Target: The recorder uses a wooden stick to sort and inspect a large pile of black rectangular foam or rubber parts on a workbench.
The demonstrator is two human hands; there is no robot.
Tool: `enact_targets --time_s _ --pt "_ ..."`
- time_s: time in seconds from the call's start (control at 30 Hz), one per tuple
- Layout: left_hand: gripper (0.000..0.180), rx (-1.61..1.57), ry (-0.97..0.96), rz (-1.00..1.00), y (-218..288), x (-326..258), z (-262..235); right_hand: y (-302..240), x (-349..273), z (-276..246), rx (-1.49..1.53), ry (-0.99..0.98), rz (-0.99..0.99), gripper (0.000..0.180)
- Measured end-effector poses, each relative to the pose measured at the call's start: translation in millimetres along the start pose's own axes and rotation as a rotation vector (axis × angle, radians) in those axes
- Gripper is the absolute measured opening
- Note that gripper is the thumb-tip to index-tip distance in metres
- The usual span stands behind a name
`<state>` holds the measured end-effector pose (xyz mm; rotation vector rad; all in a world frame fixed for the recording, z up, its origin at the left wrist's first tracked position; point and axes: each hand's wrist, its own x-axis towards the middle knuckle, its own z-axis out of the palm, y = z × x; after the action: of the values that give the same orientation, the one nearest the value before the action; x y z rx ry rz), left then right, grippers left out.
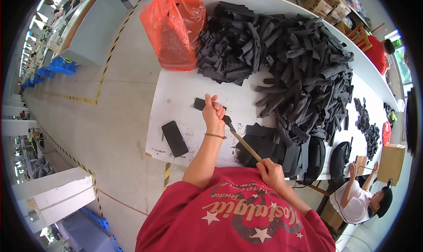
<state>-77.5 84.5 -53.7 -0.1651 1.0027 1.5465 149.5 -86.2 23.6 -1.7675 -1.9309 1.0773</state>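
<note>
My left hand [213, 113] is closed around a small flat black strip [199, 103], whose end sticks out on its left over the white table. My right hand [271, 172], close to my body, grips the end of a brush [246, 145] with a long, light wooden handle. The brush's dark head reaches up to the strip beside my left fingers; whether it touches cannot be made out. Flat black pieces [260, 142] lie partly overlapping to the right of the handle. A black phone [175, 138] lies left of my left forearm.
Large heaps of black strips [308, 71] cover the back and right of the white table [169, 93]. A red plastic bag [172, 45] stands at the back left corner. Black curved padded items [314, 160] lie on the right. Beyond them a person [354, 199] works at the same table.
</note>
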Motion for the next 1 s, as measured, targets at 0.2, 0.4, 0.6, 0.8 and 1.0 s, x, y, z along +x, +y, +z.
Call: enact_targets --time_s 0.2,0.4,0.6,0.8,1.0 --pt "0.031 -0.147 0.053 -0.098 -35 -13 1 -42 81 17 0.309 0.353 -0.109 0.013" --pt "0.035 0.448 -0.376 -0.044 -24 -49 15 -26 122 12 0.485 0.327 -0.058 0.016" --pt "0.029 1.02 -0.925 -0.226 -36 -66 17 -14 145 -34 0.335 0.396 -0.229 0.015" --pt "0.024 0.924 -0.955 -0.045 -55 -91 31 -29 178 -97 0.564 0.895 0.003 0.012" --pt "0.011 1.397 -0.672 0.84 -40 -5 -51 26 228 -313 0.129 1.287 0.086 0.037"
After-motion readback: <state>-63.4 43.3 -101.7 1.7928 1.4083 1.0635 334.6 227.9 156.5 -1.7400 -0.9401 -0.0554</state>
